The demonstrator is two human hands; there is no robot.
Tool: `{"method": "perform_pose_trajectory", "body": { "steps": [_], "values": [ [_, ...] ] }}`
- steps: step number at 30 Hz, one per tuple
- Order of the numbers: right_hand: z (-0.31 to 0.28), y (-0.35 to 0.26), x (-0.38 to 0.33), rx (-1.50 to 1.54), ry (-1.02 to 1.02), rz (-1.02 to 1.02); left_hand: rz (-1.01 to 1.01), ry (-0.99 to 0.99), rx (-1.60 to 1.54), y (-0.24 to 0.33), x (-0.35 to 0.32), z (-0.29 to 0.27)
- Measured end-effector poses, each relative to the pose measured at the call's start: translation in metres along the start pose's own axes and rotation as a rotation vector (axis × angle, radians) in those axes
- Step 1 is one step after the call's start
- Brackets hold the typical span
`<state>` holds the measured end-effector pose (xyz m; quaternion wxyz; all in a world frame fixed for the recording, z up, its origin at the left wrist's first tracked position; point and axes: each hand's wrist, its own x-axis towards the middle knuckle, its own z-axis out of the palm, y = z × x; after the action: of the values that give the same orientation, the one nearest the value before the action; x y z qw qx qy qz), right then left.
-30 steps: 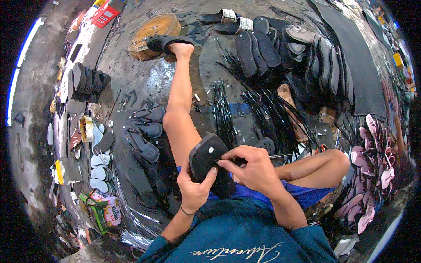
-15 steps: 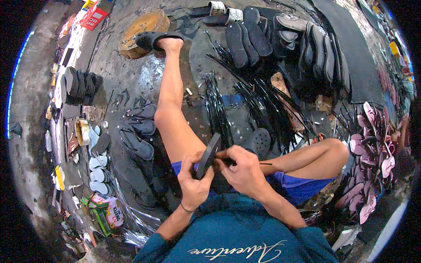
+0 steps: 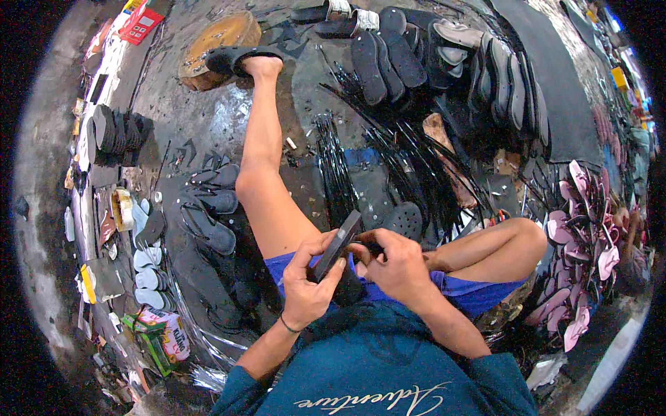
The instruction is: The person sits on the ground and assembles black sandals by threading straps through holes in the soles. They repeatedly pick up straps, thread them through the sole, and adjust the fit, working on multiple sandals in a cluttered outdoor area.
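A dark slipper sole (image 3: 338, 244) stands tilted, nearly edge-on, in front of my lap. My left hand (image 3: 307, 290) grips it by its near end, thumb on one face and fingers on the other. Close against its right face, my right hand (image 3: 399, 267) has its fingers bent in a pinch. Whatever sits in that pinch is hidden by the fingers. Just beyond the right hand lies a dark clog with holes in its top (image 3: 404, 220). Bundles of thin, shiny black strips (image 3: 334, 166) stretch out on the floor past the sole.
To the left are dark flip-flops (image 3: 208, 229), a stack of dark soles (image 3: 118, 132) and pale blue-grey soles (image 3: 154, 279). Black soles (image 3: 369, 69) and grey soles (image 3: 501, 80) lie at the far right. Pink sandals (image 3: 572, 249) heap beside my right knee. My outstretched foot rests by a round wooden block (image 3: 218, 45).
The sole has turned slightly in my left hand and now shows more of its edge. My right fingers have curled in tighter beside it. The whole view has shifted slightly.
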<state>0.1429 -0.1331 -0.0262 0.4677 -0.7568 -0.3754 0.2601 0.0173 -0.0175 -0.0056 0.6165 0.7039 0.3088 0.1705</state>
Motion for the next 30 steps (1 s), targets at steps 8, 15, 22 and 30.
{"method": "perform_pose_trajectory", "body": {
  "steps": [8,15,22,30],
  "values": [
    [-0.032,0.003,0.012,0.010,-0.210,-0.056,0.018,-0.029,0.012,0.010,0.008,0.012],
    [-0.055,0.008,0.011,-0.089,-0.146,-0.015,-0.020,-0.050,0.041,0.025,0.021,0.029],
    [-0.074,0.018,0.035,0.068,-0.271,0.218,-0.267,-0.111,0.174,0.032,0.055,0.047],
    [-0.074,0.024,0.023,0.030,-0.297,0.117,-0.196,-0.127,0.107,0.027,0.036,0.048]
  ]
}}
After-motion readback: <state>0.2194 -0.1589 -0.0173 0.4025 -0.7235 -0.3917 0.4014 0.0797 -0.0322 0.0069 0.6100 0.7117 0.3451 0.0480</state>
